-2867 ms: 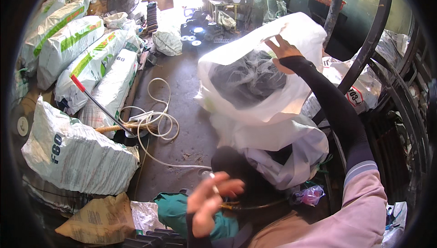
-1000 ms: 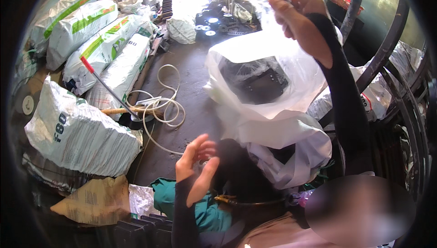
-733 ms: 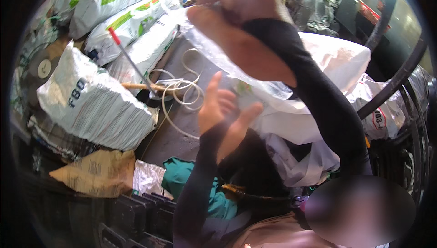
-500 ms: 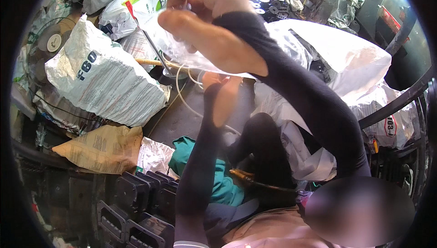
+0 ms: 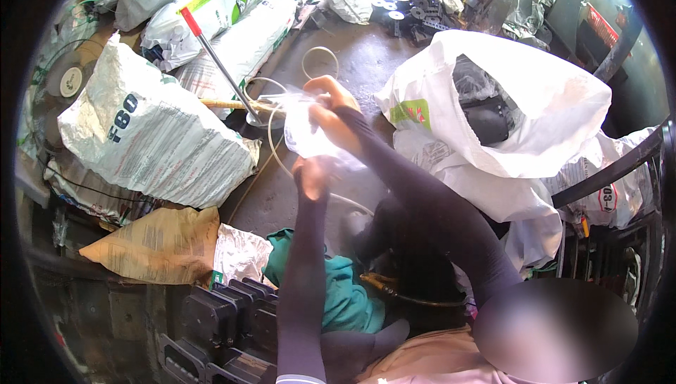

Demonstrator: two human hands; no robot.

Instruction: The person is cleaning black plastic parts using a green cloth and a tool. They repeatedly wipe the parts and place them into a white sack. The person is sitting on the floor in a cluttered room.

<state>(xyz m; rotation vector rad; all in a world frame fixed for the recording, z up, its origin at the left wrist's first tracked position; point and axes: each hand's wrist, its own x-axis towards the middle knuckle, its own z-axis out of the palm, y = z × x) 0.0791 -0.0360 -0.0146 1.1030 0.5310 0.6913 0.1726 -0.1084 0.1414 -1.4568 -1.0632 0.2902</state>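
A clear plastic bag (image 5: 301, 130) is stretched between my two hands over the grey floor, bright with glare. My right hand (image 5: 334, 110) grips its upper part, fingers bent around the thin film. Lower down, my left hand (image 5: 313, 175) is closed on the bag's bottom side, slightly blurred by motion. Whether the bag contains anything cannot be made out. A pale thin hose (image 5: 274, 146) loops on the floor just left of the bag.
At right stands a large open white sack (image 5: 563, 95) with black plastic parts (image 5: 486, 120). On the left are a white printed sack (image 5: 162, 137), a red-tipped metal rod (image 5: 218, 63) and a brown paper sack (image 5: 158, 246). Black plastic cases (image 5: 211, 317) and green cloth (image 5: 348, 299) lie nearby.
My right hand has come down from high in the view, bringing the plastic bag lower and closer to my left hand. The left hand has shifted slightly left and down.
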